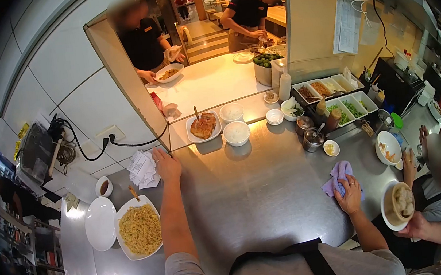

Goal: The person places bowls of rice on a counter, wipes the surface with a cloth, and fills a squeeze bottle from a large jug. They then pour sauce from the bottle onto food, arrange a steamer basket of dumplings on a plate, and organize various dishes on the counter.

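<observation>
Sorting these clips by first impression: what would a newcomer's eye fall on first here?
Probably the yellow rice heaped on a white dish, left on the steel counter. Next, the purple cloth beneath the person's right hand, bright against the metal. Beyond, two people in dark shirts stand across the white ledge.

Your right grip [349, 195] rested on a purple cloth [340, 172] on the steel counter [252, 188], while your left grip [168, 166] lay at the edge of the slips [142, 170]. Left of your forearm stood the fried rice [140, 229], with a plate [100, 224] just beside it and a sauce cup [104, 186] behind. Ahead of you sat the meat [204, 126], near a rice bowl [237, 133]. To your right, a co-worker's hand [416, 226] held a bowl [386, 207]. Beyond the window, another person held a dish [161, 79].
</observation>
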`<state>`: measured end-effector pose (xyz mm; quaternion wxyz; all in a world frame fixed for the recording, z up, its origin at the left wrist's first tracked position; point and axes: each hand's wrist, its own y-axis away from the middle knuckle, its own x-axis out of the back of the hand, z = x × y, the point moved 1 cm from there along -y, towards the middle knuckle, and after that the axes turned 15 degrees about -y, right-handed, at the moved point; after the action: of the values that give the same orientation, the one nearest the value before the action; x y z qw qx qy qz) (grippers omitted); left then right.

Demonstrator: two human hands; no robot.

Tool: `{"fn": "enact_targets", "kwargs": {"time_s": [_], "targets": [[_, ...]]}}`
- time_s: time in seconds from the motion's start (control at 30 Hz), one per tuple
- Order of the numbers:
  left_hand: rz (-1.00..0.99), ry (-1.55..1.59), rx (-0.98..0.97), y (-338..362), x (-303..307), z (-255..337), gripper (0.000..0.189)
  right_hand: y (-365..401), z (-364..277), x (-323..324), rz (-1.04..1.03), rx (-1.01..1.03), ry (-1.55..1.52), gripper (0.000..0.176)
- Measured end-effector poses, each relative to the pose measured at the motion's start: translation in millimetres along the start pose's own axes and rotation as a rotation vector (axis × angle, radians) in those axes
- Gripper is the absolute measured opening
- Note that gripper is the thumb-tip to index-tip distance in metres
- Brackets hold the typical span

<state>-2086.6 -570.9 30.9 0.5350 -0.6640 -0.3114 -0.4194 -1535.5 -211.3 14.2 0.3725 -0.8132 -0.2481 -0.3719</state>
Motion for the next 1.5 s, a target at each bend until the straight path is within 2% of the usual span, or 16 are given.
{"fn": "enact_targets", "kwargs": {"time_s": [0.07, 0.17, 0.27, 0.37, 0.47, 0.57, 0.67, 0.87, 0.97, 1.07, 1.17, 1.37, 1.47, 1.5], "targets": [[-0.214, 0.104, -0.016, 0, -17, -3, 0.069, 0, 0, 1, -0.011, -0.001, 0.0, 0.041], [-0.053, -0.069, -0.017, 4, -7, -1, 0.071, -1, -1, 1, -0.011, 0.001, 0.004, 0.041], [-0.165, -0.001, 0.062, 7, 3, 3, 0.073, -1, -1, 2, -0.015, -0.001, 0.003, 0.041], [-0.232, 0.055, -0.028, 5, -15, -1, 0.074, 0, -2, 1, -0.014, -0.012, 0.007, 0.041], [-0.083, -0.039, 0.016, 6, 9, 1, 0.077, -2, -4, 3, -0.02, -0.018, 0.002, 0.041], [-0.272, 0.065, 0.023, 6, 1, 1, 0.08, -1, -3, 2, -0.023, -0.017, 0.001, 0.041], [-0.205, -0.028, 0.053, 5, 15, 4, 0.08, -1, 0, 0, -0.012, -0.014, 0.006, 0.041], [-0.252, 0.03, 0.011, 1, -26, -4, 0.077, 0, 1, 0, -0.004, -0.005, 0.001, 0.041], [-0.173, -0.005, 0.083, 3, 10, 3, 0.076, -2, -1, 1, -0.009, -0.007, 0.0, 0.041], [-0.291, 0.072, -0.002, 1, -9, -2, 0.076, 0, 0, 1, -0.002, -0.006, -0.001, 0.041], [-0.229, 0.055, 0.069, 2, 11, 2, 0.076, -1, -1, 0, 0.009, -0.001, 0.001, 0.041], [-0.278, 0.075, 0.006, 4, -13, -2, 0.077, 0, 0, 0, -0.002, -0.002, 0.007, 0.04], [-0.191, 0.056, 0.079, 1, 13, 0, 0.078, -1, 0, 1, -0.002, 0.001, 0.003, 0.041], [-0.224, 0.076, 0.059, 0, 9, -1, 0.077, 0, -1, 1, 0.0, 0.002, -0.001, 0.041]]}}
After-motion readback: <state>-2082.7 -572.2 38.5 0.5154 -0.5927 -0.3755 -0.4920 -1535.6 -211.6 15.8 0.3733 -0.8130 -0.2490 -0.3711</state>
